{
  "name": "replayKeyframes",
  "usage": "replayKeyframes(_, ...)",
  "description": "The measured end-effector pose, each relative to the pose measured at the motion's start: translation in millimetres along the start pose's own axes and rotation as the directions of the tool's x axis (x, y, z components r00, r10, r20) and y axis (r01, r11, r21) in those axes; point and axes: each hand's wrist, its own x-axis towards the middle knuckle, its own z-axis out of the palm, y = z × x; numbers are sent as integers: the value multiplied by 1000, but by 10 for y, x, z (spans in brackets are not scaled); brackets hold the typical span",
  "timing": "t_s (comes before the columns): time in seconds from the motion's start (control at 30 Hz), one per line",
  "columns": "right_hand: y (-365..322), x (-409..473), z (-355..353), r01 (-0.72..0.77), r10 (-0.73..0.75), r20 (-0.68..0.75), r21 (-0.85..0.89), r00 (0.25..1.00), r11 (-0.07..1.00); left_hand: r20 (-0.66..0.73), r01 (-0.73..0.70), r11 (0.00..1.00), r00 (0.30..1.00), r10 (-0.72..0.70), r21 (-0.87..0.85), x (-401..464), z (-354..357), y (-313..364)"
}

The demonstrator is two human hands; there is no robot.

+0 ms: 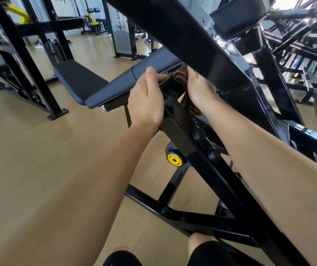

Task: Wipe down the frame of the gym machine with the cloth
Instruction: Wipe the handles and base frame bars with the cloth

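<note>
A black steel frame bar of the gym machine slopes up from the lower right toward a dark padded bench. My left hand grips the frame's upper end just under the pad, thumb on top. My right hand holds a brown cloth against the frame beside it. Part of the cloth hangs below my right wrist. A thick black beam crosses overhead and hides my right fingertips.
A yellow-capped knob sticks out under the frame. Black base bars run along the wooden floor near my knees. Other black racks stand at the left and right.
</note>
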Motion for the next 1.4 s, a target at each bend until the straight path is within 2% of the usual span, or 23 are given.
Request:
replayKeyframes(0.1, -88, -115, 36, 87, -88, 39, 31, 995, 996, 1, -31, 999, 1000, 31, 45, 8, 17, 9)
replayKeyframes(0.2, -143, -297, 85, 315, -316, 7, 16, 949, 949, -16, -4, 999, 1000, 5, 37, 30, 17, 8)
replayKeyframes(0.27, -126, -404, 99, 407, -407, 5, 4, 914, 914, -33, 10, 1000, 999, -10, 12, 22, 12, -7)
replayKeyframes(0.4, -27, -319, 41, 388, -390, 24, 58, 921, 920, -62, 1, 1000, 998, 0, 16, 1, 27, -42)
replayKeyframes(0.47, 46, -205, 24, 311, -312, 10, 44, 950, 949, -89, -23, 999, 996, 25, 25, -2, 51, -49)
replayKeyframes(0.6, 229, 2, 11, 47, -47, 28, 3, 999, 999, -139, -66, 997, 988, 71, 42, 0, 108, -97)
replayKeyframes(0.67, 247, 84, -8, -153, 151, 34, 61, 988, 986, -152, -88, 994, 984, 97, 66, 2, 120, -127)
replayKeyframes(0.73, 239, 159, -27, -358, 361, 24, 199, 932, 912, -162, -111, 991, 979, 122, 72, -6, 126, -142)
replayKeyframes(0.83, 269, 231, 8, -387, 378, 83, 217, 922, 896, -172, -130, 987, 974, 145, 97, -8, 137, -141)
replayKeyframes(0.9, 233, 184, 54, -336, 348, -1, 256, 938, 906, -177, -144, 984, 971, 161, 106, -7, 132, -140)
replayKeyframes(0.97, 147, 11, 102, -165, 201, -120, 257, 972, 952, -173, -143, 983, 972, 161, 113, -6, 128, -140)
replayKeyframes(1.0, 123, -91, 123, -75, 111, -133, 253, 985, 965, -170, -135, 984, 974, 153, 113, -1, 126, -140)
replayKeyframes(1.17, 69, -565, 53, 147, -149, 5, 165, 989, 975, -154, -81, 991, 983, 97, 105, 16, 120, -111)
replayKeyframes(1.4, 9, -922, -31, 441, -447, -36, -107, 894, 891, -106, -46, 997, 993, 52, 57, 44, 80, -78)
